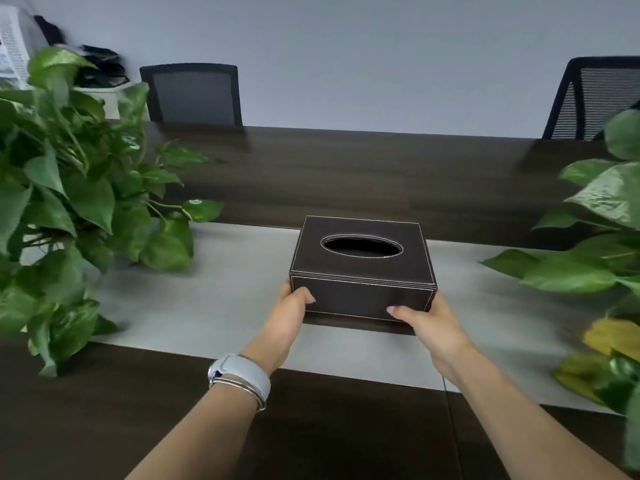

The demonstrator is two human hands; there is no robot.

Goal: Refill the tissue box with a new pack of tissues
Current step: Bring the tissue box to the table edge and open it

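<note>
Left hand wrapped around the near left corner of the tissue box, thumb on the front face; right hand clasping the near right corner likewise. Dark brown, leather-look, rectangular, edged with pale stitching, oval slot on top dark inside. Resting on or just above the smooth grey central strip of the table, flanked by dark wood grain. Pale watch band and thin metal bangles on the left wrist. Glossy heart-shaped leaves of plants either side; mesh-backed chairs beyond.

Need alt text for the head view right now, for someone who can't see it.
Both hands, left and right, grip the near corners of a dark tissue box on a table; its oval opening shows no tissue. Leafy plants flank it, two chairs behind.
</note>
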